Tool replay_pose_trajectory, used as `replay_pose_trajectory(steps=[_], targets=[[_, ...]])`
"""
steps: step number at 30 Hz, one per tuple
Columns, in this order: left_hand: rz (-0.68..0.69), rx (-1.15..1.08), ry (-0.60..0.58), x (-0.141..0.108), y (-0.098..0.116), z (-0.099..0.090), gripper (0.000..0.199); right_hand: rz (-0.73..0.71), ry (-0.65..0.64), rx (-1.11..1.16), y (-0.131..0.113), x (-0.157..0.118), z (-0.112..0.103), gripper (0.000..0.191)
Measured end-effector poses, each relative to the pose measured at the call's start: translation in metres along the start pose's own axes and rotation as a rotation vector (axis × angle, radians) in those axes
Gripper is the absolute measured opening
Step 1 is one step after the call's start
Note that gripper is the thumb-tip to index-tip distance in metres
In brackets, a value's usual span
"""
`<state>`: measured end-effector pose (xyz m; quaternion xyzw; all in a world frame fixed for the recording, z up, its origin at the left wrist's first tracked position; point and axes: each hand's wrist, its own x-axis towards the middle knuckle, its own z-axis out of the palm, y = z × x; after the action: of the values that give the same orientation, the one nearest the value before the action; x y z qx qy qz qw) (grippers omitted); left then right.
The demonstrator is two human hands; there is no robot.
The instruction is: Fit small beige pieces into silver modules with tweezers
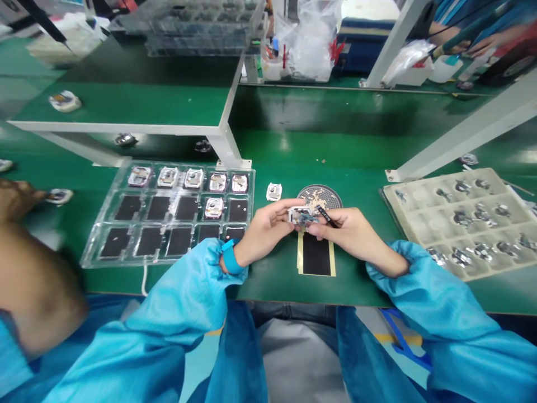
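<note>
My left hand (pixel 265 230) is closed, its thumb and fingers pinching a small white-framed electronic housing (pixel 297 214) by its edge. My right hand (pixel 350 230) meets it from the other side, gripping black tweezers (pixel 327 216) with white lettering; their tips are hidden. A small metallic part (pixel 311 217) shows between the hands, and whether it touches the housing I cannot tell. Just behind my hands lies a round dark perforated dish (pixel 334 196) with many tiny beige pieces (pixel 314 197). Below them is a black pad (pixel 316 256) with yellow edges. Another white housing (pixel 274 192) lies left of the dish.
At left, a clear compartment tray (pixel 94 254) carries several white housings. A pale tray (pixel 432 224) with metallic parts lies at right. White shelf legs (pixel 229 144) and a slanted post (pixel 457 126) stand behind. A co-worker's arm (pixel 36 268) reaches in from the left.
</note>
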<state>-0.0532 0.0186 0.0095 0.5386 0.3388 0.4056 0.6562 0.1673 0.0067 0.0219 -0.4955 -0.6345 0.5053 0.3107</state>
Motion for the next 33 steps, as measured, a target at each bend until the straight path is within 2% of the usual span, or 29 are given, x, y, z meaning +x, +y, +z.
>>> replay_pose_trajectory(steps=[3, 7, 12, 19, 24, 26, 29, 33], targets=[[0.015, 0.083, -0.026, -0.0022, -0.0002, 0.0019, 0.047, 0.013, -0.029, -0.044, 0.0041, 0.0024, -0.002, 0.041], [0.021, 0.176, -0.014, -0.0025, 0.0006, 0.0047, 0.041, -0.035, -0.064, -0.085, 0.0033, 0.0042, -0.0055, 0.04], [-0.028, 0.132, 0.001, 0.0003, -0.002, 0.0068, 0.028, -0.061, -0.039, -0.109, 0.0006, 0.004, -0.0046, 0.044], [-0.083, 0.108, 0.052, 0.002, -0.0035, 0.0072, 0.024, -0.139, 0.164, -0.057, 0.0069, 0.0032, 0.0004, 0.028], [-0.111, 0.156, 0.054, 0.0003, -0.0013, 0.008, 0.022, -0.132, 0.305, 0.079, 0.0031, 0.004, -0.0012, 0.034], [-0.114, 0.143, 0.068, 0.0006, -0.0013, 0.0081, 0.024, -0.12, 0.284, 0.06, 0.0024, 0.0041, -0.0015, 0.034], [-0.11, 0.105, 0.094, 0.0019, -0.0007, 0.0081, 0.028, -0.096, 0.176, -0.029, 0.0046, 0.0029, -0.0006, 0.03], [-0.098, 0.097, 0.133, 0.0031, 0.0031, 0.0063, 0.032, -0.118, 0.21, -0.017, 0.0053, -0.0005, 0.0005, 0.028]])
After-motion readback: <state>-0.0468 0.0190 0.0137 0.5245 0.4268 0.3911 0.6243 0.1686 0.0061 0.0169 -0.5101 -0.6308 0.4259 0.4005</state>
